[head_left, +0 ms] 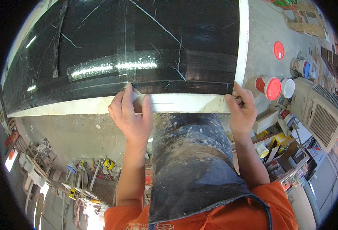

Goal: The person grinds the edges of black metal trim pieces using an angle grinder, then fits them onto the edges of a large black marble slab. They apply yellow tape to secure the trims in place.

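Observation:
A glossy black slab [100, 34] with white veins lies in front of me, with a pale edge along its right side and front. At its front edge, a short black strip [184, 87] with a white front face lies along the slab's border. My left hand [132, 113] is closed on the strip's left end, index fingertip on the black top and thumb at the white face. Near the slab's front right corner, my right hand [242, 107] pinches the strip's other end with curled fingers. Whether the strip touches the slab all along is hard to see.
A dark apron [192, 153] covers my front, close to the slab. Right of the slab stand a red-lidded bucket [272, 89], a white-lidded bucket [287, 88] and a beige air cooler [324, 115]. A red lid [279, 50] lies on the floor. Tools and scraps clutter both lower sides.

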